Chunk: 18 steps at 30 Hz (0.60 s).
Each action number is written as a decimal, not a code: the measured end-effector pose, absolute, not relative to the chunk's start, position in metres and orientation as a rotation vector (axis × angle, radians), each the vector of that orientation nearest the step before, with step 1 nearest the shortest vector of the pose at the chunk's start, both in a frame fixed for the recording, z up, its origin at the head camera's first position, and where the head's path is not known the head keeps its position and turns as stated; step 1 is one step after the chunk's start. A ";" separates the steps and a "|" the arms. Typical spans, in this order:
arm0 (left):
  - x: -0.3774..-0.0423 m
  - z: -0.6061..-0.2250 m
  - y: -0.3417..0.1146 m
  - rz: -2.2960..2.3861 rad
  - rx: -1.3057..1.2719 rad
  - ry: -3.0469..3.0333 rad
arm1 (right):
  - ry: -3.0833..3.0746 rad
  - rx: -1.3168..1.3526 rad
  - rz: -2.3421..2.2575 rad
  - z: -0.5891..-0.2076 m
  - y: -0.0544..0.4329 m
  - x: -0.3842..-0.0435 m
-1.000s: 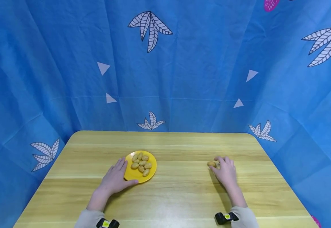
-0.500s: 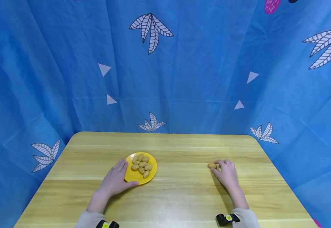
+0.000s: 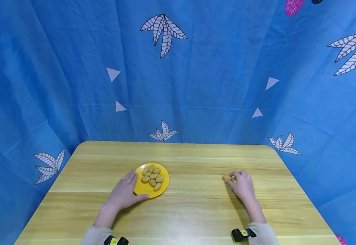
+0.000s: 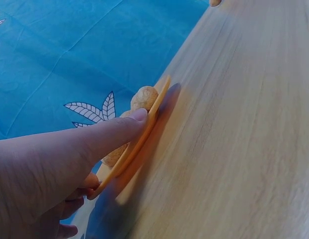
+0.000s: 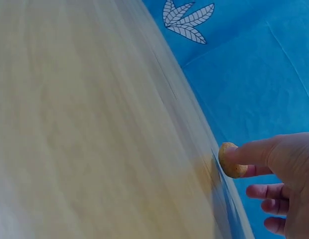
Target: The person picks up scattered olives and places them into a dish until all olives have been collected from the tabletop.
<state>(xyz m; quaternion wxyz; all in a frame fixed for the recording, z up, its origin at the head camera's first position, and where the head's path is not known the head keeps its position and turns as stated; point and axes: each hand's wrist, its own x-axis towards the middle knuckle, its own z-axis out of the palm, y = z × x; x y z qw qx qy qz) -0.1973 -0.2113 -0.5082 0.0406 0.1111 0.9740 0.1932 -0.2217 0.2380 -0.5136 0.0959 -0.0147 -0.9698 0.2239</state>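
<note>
A yellow plate (image 3: 144, 193) lies left of the table's middle, bearing several small tan potatoes (image 3: 152, 182). My left hand (image 3: 123, 194) rests against the plate's left side, fingers along the rim and thumb straight over its near edge. In the left wrist view, the thumb (image 4: 114, 130) lies on the rim beside the potatoes (image 4: 144, 98). Far to the right, my right hand (image 3: 243, 186) pinches a single small potato (image 3: 226, 177) between thumb and forefinger, low over the table. The right wrist view shows this potato (image 5: 231, 160) at the fingertips, the other fingers loosely bent.
The pale wooden table (image 3: 190, 204) has rounded far corners. A blue patterned curtain (image 3: 214, 85) hangs behind and along both sides. Each wrist wears a black camera on a band; the right camera (image 3: 237, 234) stands near the front of the view.
My right thumb and forefinger have closed in on the potato, which has barely moved. The left hand and plate stay as they were; the head view has shifted slightly.
</note>
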 end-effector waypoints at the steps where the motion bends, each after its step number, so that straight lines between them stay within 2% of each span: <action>1: -0.197 -0.508 -0.211 0.590 0.335 2.980 | -2.871 -0.037 0.659 -0.514 0.237 -0.222; 18: -0.197 -0.505 -0.212 0.586 0.331 2.986 | -2.799 0.125 0.668 -0.502 0.180 -0.232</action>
